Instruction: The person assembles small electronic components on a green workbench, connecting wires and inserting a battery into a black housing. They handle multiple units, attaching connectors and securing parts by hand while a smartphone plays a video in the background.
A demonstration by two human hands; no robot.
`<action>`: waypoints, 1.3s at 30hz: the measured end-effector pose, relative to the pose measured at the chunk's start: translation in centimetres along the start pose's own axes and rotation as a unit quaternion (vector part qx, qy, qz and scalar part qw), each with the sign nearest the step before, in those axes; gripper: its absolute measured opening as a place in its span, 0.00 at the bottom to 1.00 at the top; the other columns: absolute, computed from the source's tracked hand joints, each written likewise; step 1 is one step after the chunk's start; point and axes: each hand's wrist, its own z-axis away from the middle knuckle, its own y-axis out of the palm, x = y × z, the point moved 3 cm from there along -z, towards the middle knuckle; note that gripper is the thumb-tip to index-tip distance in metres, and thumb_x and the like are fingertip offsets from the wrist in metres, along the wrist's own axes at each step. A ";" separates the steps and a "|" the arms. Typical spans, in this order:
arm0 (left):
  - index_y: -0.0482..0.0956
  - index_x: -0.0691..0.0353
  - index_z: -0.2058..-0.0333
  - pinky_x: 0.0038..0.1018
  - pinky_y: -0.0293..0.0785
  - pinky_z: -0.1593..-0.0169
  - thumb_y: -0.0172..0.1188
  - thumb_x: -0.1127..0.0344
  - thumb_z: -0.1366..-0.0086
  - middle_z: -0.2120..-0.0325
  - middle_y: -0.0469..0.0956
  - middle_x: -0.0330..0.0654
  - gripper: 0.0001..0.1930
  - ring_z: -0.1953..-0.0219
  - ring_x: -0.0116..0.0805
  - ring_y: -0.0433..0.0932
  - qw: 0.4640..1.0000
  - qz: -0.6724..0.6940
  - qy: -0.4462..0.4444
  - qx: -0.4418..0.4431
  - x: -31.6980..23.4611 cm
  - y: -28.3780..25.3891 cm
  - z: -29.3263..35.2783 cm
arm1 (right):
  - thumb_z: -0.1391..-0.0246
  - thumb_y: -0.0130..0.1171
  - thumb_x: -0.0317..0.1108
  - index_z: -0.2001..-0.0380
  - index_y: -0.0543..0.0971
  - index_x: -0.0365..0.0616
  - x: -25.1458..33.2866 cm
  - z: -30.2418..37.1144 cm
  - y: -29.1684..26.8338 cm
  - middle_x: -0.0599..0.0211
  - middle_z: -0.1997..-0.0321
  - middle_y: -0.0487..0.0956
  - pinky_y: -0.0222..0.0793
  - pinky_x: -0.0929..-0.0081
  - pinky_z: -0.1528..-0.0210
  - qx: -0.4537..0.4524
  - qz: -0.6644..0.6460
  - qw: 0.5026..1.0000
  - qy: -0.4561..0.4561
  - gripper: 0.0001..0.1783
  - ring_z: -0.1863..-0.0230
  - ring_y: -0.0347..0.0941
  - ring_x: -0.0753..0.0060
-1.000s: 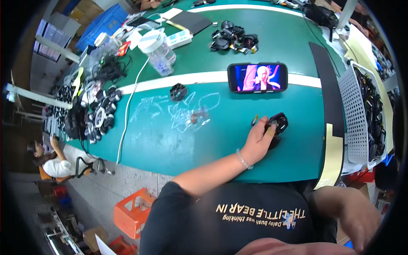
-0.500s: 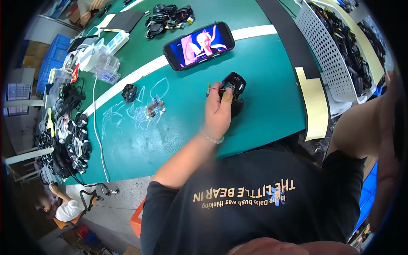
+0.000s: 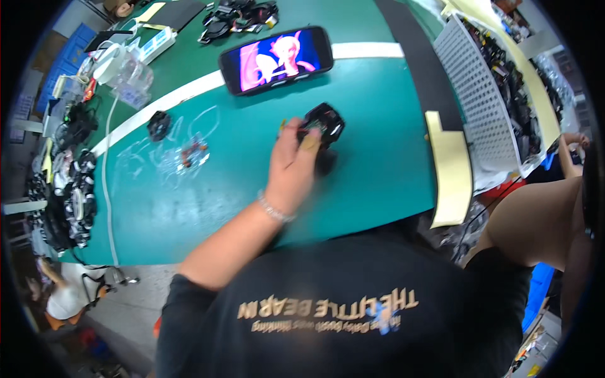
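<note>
The left hand (image 3: 291,169) has its grip closed on a small black part (image 3: 324,123), fingertips on its near edge, just above the green counter (image 3: 378,157). Beyond it lies a phone (image 3: 276,51). The right hand is out of sight.

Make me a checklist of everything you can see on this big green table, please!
Surface: green table with a white stripe across it.
Job's things: small black part, held down on the table.
Clutter: phone lying flat with a bright picture on; clear plastic bags; another small black part; pile of black parts at the left edge; yellow paper strip.
Hands: left hand grips the small black part; right hand not in view.
Cables: white cable running along the left side.
Surroundings: white perforated rack on the right; blue crate far left.
</note>
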 end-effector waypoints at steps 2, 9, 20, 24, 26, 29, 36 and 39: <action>0.62 0.73 0.48 0.20 0.69 0.59 0.51 0.64 0.33 0.66 0.75 0.42 0.21 0.66 0.25 0.73 0.999 -0.032 0.021 0.011 -0.3 -0.1 -0.4 | 0.44 0.54 0.37 0.63 0.76 0.38 -0.1 0.4 -1.1 0.67 0.68 0.74 0.62 0.77 0.59 -0.049 0.029 0.998 -0.006 0.12 0.65 0.69 0.73; 0.65 0.70 0.51 0.22 0.71 0.59 0.50 0.64 0.33 0.65 0.75 0.42 0.17 0.66 0.27 0.75 0.989 0.147 -0.011 -0.021 -1.3 0.6 -0.2 | 0.44 0.56 0.38 0.64 0.76 0.38 -8.9 6.0 1.8 0.69 0.71 0.74 0.62 0.81 0.62 -0.315 0.140 0.928 0.142 0.12 0.67 0.68 0.76; 0.71 0.66 0.56 0.18 0.65 0.57 0.51 0.66 0.33 0.65 0.74 0.35 0.10 0.63 0.19 0.69 0.992 0.109 0.051 0.033 -2.5 0.9 0.0 | 0.42 0.54 0.37 0.65 0.76 0.38 -12.2 7.8 10.5 0.75 0.71 0.75 0.61 0.82 0.66 -0.239 -0.196 0.899 0.310 0.11 0.69 0.65 0.84; 0.71 0.64 0.57 0.18 0.66 0.59 0.50 0.68 0.33 0.67 0.73 0.34 0.09 0.65 0.19 0.68 0.990 0.099 0.088 0.056 -2.9 1.0 0.0 | 0.41 0.53 0.36 0.66 0.75 0.38 -11.9 7.6 10.4 0.74 0.71 0.74 0.62 0.83 0.65 -0.242 -0.209 0.916 0.243 0.11 0.69 0.66 0.83; 0.71 0.64 0.57 0.19 0.66 0.60 0.50 0.69 0.33 0.68 0.73 0.34 0.08 0.65 0.20 0.68 0.988 0.083 0.118 0.057 -3.6 1.0 0.4 | 0.41 0.53 0.36 0.66 0.75 0.38 -11.5 7.5 10.5 0.73 0.69 0.74 0.62 0.82 0.64 -0.248 -0.233 0.913 0.224 0.11 0.69 0.66 0.82; 0.71 0.64 0.58 0.19 0.66 0.60 0.50 0.69 0.33 0.68 0.73 0.35 0.08 0.66 0.20 0.68 0.984 0.038 0.167 0.047 -3.7 0.9 0.8 | 0.41 0.53 0.35 0.66 0.75 0.38 -10.8 7.5 10.6 0.71 0.66 0.73 0.62 0.82 0.63 -0.254 -0.253 0.908 0.218 0.10 0.67 0.66 0.81; 0.69 0.64 0.59 0.18 0.66 0.63 0.49 0.72 0.34 0.69 0.69 0.34 0.06 0.69 0.20 0.65 0.971 0.025 0.231 0.054 -3.4 0.7 1.6 | 0.43 0.54 0.27 0.67 0.74 0.36 -9.7 7.6 11.3 0.65 0.65 0.71 0.63 0.80 0.63 -0.294 -0.302 0.882 0.209 0.05 0.64 0.67 0.77; 0.69 0.64 0.58 0.19 0.67 0.62 0.49 0.73 0.34 0.68 0.71 0.35 0.07 0.67 0.20 0.67 0.980 0.012 0.197 0.042 -3.5 0.8 1.4 | 0.46 0.57 0.25 0.68 0.75 0.36 -10.0 7.7 10.7 0.66 0.67 0.73 0.63 0.81 0.65 -0.300 -0.249 0.900 0.197 0.04 0.64 0.68 0.76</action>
